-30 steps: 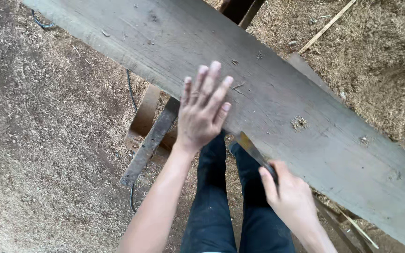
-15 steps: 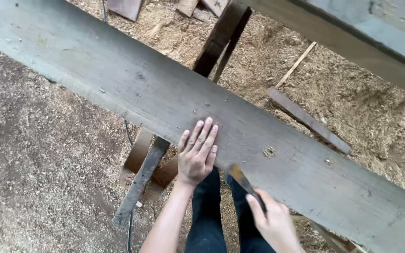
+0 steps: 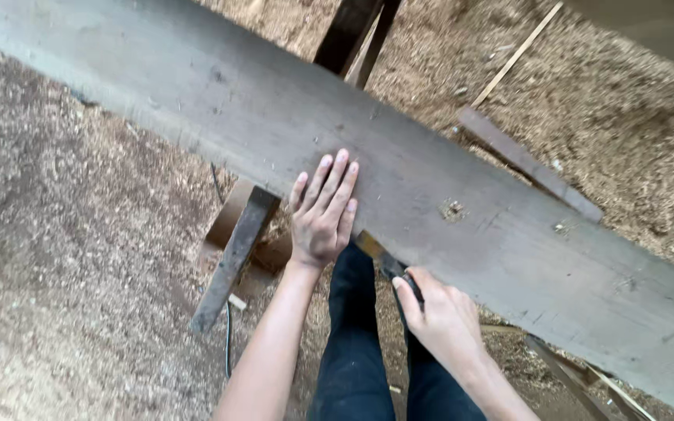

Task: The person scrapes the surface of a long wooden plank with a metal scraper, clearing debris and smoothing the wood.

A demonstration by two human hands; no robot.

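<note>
Since the earlier frame the view is dropping back toward the person, so the long grey plank (image 3: 446,195) is now filling the middle of the picture while the upper board is slipping almost out of sight at the top right; the left hand (image 3: 323,214) is sitting a little nearer the plank's near edge and the right hand (image 3: 442,320) is coming up closer beneath it. The plank is lying slantwise across dark wooden supports (image 3: 235,257) above a floor of sawdust (image 3: 64,257), with a loose batten (image 3: 528,164) resting beyond it. The left hand is pressing flat on the plank, fingers spread and holding nothing. The right hand is closing round the dark handle of a flat-bladed tool (image 3: 384,257), whose tip is meeting the plank's near edge just beside the left hand. The step in hand looks like steadying the board while setting the blade to its edge; working it further would seem to call for firm downward pressure from the left hand and fingers kept out of the blade's line
</note>
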